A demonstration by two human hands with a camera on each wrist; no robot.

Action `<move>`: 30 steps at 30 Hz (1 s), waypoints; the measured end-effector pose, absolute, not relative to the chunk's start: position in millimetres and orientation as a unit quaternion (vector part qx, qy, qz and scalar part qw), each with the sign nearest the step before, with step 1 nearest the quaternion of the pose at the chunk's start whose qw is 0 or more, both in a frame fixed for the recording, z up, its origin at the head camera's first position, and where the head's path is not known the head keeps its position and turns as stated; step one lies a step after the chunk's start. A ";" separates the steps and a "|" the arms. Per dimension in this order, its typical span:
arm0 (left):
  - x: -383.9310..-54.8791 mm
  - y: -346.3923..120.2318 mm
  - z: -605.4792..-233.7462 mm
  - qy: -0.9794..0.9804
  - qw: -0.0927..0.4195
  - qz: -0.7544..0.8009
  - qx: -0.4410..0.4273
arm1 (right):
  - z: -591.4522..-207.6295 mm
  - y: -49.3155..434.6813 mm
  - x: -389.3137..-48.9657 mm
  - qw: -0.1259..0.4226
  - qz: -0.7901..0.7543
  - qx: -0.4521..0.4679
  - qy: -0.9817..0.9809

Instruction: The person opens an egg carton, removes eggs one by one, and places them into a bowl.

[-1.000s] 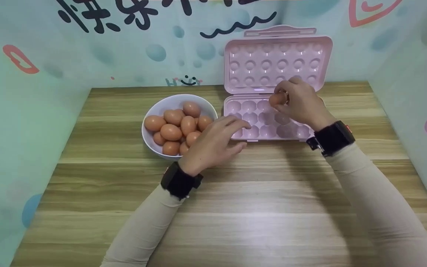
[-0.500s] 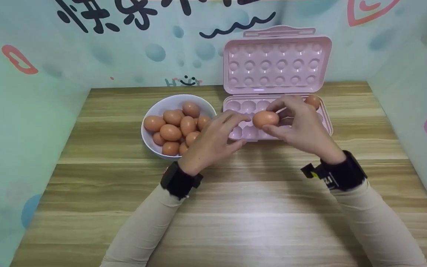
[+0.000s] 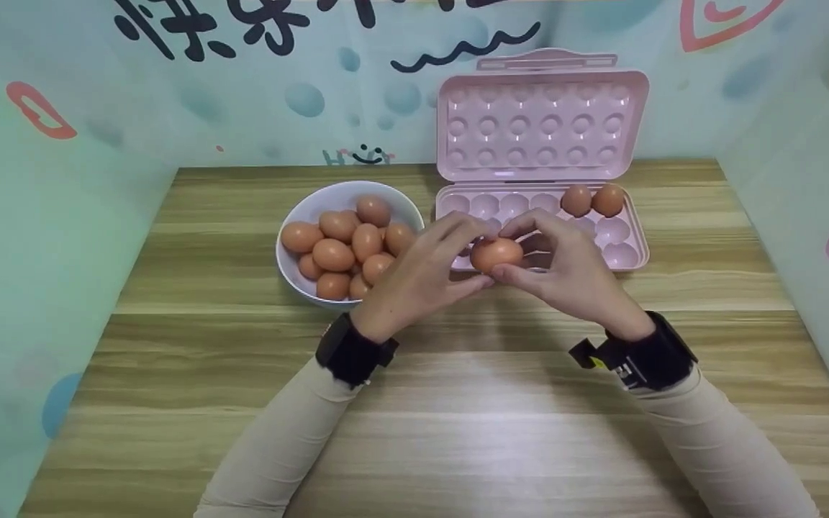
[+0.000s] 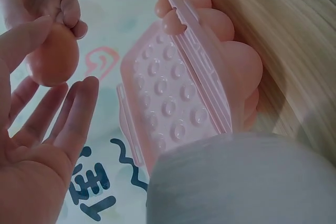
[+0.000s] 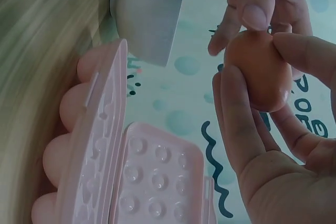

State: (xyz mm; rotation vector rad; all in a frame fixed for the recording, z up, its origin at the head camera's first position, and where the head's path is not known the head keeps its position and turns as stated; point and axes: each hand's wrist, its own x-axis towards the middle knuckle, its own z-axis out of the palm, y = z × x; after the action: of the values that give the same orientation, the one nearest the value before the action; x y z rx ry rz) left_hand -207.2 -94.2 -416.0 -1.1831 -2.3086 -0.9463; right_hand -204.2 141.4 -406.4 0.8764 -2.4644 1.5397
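Note:
My right hand [image 3: 565,270] pinches a brown egg [image 3: 496,255] between thumb and fingers, above the front of the pink egg carton [image 3: 619,254]. Close on its left is my left hand [image 3: 414,270], thumb and fingers spread around the near end of that egg. In the left wrist view, the left thumb overlaps the egg [image 4: 55,59] and the other fingers stay extended below it. The right wrist view shows the right fingers along the egg's sides. Two brown eggs [image 3: 577,201] sit side by side in the carton's back row, at the right end.
A white bowl [image 3: 286,272] heaped with brown eggs [image 3: 333,255] stands left of the carton, partly behind the left hand. The carton's lid [image 3: 540,126] stands open against the patterned back wall. All rest on a wooden table [image 3: 458,410] with side walls.
The right hand released one egg in the back row, beside another egg. It then came forward and left with a further egg, up to the left hand, which has barely moved.

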 end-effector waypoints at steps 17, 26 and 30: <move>-208.3 -115.8 -394.1 -0.853 0.177 -0.300 -0.390 | -398.4 146.7 -202.3 0.070 0.515 0.323 -0.791; -230.0 -169.1 -346.5 -0.898 0.107 -0.273 -0.328 | -393.0 157.3 -205.5 0.109 0.504 0.317 -0.796; -246.8 -193.2 -335.7 -0.921 0.053 -0.270 -0.277 | -393.8 159.2 -205.7 0.120 0.497 0.315 -0.799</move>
State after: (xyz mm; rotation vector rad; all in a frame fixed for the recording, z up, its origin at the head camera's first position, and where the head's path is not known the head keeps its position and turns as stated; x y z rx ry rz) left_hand -246.8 -193.2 -335.7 -0.8412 -2.7989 -0.8214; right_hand -205.7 159.2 -393.8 0.9212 -2.3348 1.4530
